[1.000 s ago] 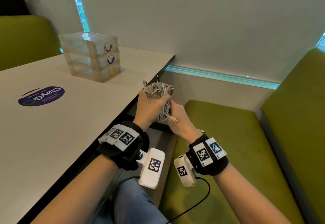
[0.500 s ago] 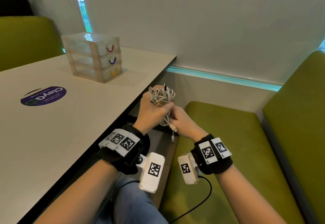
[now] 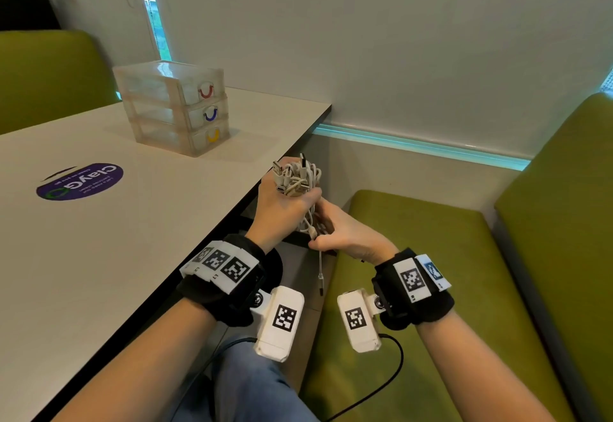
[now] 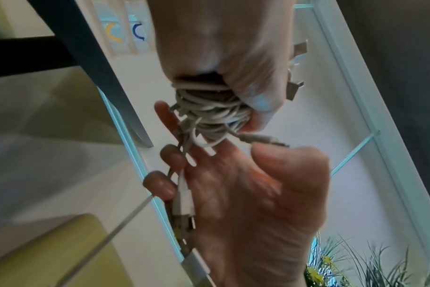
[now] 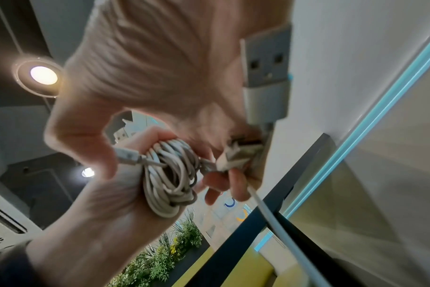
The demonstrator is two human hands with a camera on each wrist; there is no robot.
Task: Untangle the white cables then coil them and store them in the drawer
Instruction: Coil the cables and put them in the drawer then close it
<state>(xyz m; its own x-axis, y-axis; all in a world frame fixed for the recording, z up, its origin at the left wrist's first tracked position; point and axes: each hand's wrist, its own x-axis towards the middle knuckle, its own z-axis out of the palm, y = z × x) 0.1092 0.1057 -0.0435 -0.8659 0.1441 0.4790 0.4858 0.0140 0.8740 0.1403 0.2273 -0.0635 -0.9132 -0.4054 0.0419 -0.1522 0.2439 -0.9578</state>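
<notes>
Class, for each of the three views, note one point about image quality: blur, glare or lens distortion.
Head view: sharp, but the wide lens bows the table edge. Left wrist view: soft with motion blur around the cable bundle. Right wrist view: a ceiling lamp flares, and the USB plug looms oversized.

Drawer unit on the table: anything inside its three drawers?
The drawer unit stands shut on the table. Through its cloudy walls no contents show; whether it holds anything cannot be told. The white cables are gripped in the left hand.
</notes>
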